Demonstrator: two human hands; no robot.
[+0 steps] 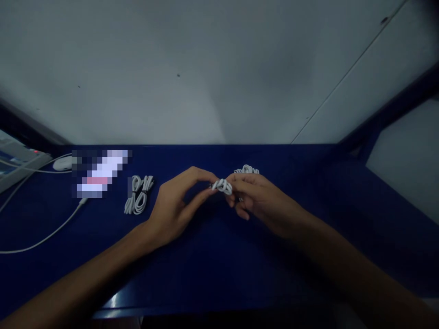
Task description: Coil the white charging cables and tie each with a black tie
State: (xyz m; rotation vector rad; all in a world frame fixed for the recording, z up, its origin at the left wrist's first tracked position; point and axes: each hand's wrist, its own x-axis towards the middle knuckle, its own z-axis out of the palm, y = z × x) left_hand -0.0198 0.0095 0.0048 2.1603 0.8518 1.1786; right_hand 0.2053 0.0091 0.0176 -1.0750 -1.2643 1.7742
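Between my two hands, above the blue table, is a small white cable bundle (222, 186), coiled tightly. My left hand (180, 201) pinches its left end between thumb and index finger. From the other side, the fingers of my right hand (255, 194) close on the bundle's right end. Behind my right hand lies another coiled white cable (247, 169), partly hidden by the fingers. To the left of my left hand, a tied bundle of white cable (139, 195) rests on the table, held by a dark tie.
A blurred-out lit phone (106, 173) lies at the left, with a white charging cable (61, 237) plugged into it. Beside it is a white rounded device (62, 163). The blue tabletop (206, 274) meets a pale wall (206, 91) at the back.
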